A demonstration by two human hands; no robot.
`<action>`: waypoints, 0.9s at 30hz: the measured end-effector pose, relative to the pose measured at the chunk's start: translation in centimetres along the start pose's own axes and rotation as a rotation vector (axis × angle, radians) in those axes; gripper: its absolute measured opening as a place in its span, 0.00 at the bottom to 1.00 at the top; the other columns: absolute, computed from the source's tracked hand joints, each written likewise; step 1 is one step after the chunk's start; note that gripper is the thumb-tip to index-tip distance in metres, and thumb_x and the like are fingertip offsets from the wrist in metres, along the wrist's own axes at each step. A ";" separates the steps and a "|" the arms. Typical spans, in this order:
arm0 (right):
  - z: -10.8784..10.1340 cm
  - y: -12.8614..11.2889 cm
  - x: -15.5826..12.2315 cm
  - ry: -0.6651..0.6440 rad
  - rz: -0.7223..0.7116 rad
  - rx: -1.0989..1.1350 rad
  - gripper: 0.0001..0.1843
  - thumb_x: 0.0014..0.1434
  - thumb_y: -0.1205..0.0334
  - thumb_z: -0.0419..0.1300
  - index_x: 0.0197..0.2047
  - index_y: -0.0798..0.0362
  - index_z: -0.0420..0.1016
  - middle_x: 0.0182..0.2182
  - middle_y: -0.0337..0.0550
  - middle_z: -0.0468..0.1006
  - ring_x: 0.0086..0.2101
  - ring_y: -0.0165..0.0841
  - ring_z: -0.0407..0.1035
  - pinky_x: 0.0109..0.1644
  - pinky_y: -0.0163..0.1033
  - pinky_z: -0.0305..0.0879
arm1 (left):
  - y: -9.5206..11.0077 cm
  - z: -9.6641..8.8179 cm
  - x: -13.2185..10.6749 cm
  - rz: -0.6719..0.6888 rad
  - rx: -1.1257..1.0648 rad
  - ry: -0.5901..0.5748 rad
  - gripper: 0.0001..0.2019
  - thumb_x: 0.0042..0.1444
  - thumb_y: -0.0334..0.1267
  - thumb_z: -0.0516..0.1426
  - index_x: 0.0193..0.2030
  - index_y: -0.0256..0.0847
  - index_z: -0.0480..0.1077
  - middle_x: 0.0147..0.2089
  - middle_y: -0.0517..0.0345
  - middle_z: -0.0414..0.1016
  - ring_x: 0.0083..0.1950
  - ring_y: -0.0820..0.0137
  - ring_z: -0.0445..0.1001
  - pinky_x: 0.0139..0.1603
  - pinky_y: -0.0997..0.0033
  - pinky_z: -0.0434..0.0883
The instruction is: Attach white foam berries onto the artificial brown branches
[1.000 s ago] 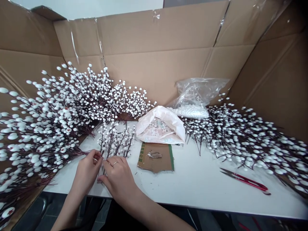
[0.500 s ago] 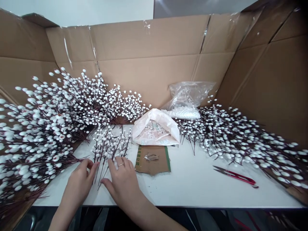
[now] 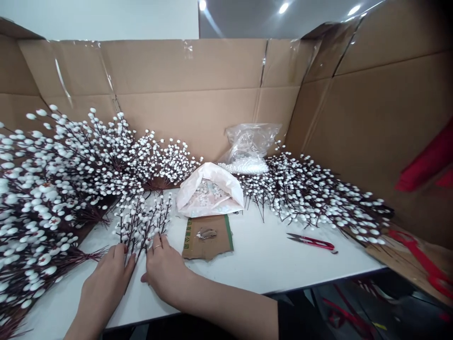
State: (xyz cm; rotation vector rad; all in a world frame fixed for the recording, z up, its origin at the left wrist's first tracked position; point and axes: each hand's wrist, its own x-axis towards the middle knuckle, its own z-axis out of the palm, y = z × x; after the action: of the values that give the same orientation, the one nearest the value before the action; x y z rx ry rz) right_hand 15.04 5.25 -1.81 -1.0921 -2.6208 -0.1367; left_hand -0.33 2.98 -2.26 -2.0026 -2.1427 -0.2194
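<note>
A small bunch of white berry stems (image 3: 143, 219) lies on the white table, its dark stem ends pointing toward me. My left hand (image 3: 106, 278) rests along the bunch's left side, fingers bent and thumb apart, touching the lower stems. On the other side my right hand (image 3: 168, 267), with a ring on one finger, cups the lower stems. Its thumb is away from the fingers. Both hands look open, with the stems between them; some fingertips are hidden. To their right lies a piece of cardboard (image 3: 208, 248) with a small greyish lump (image 3: 207, 233) on it.
Large heaps of berry stems stand at the left (image 3: 46, 203) and right (image 3: 311, 193). A white bag (image 3: 187, 200) holds loose white bits; behind it sits a clear plastic bag (image 3: 251, 141). Red-handled thread snips (image 3: 313, 242) lie at right. Cardboard walls (image 3: 184, 106) enclose the table.
The camera view has turned rightward, showing more of the right side and the table's right edge. My hands have drawn closer in around the lower stems.
</note>
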 end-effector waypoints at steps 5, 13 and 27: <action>0.5 0.6 1.8 -0.013 -0.036 -0.051 0.25 0.59 0.57 0.58 0.49 0.73 0.72 0.52 0.74 0.68 0.56 0.51 0.61 0.56 0.51 0.63 | 0.5 -0.1 0.7 -0.099 -0.047 0.002 0.12 0.61 0.46 0.41 0.40 0.41 0.57 0.44 0.46 0.72 0.47 0.57 0.74 0.39 0.64 0.66; 0.4 1.5 3.3 0.020 -0.015 0.106 0.16 0.58 0.68 0.57 0.45 0.74 0.73 0.50 0.75 0.69 0.55 0.52 0.62 0.51 0.47 0.68 | 1.2 -0.9 1.0 -0.161 -0.072 -0.027 0.13 0.63 0.46 0.40 0.42 0.42 0.58 0.44 0.47 0.73 0.45 0.56 0.74 0.33 0.65 0.65; -5.9 6.1 -9.7 0.355 0.096 0.382 0.17 0.57 0.78 0.44 0.39 0.55 0.71 0.37 0.48 0.75 0.37 0.34 0.71 0.38 0.35 0.68 | -2.9 -3.1 -0.7 -0.066 -0.296 0.254 0.10 0.59 0.37 0.45 0.39 0.40 0.65 0.39 0.51 0.75 0.39 0.63 0.75 0.38 0.68 0.68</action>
State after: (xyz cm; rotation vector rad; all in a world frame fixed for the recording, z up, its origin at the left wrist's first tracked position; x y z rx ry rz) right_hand 27.19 1.78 0.70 -0.9548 -2.1587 0.1704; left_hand -3.08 1.30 0.62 -1.9235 -2.1118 -0.7983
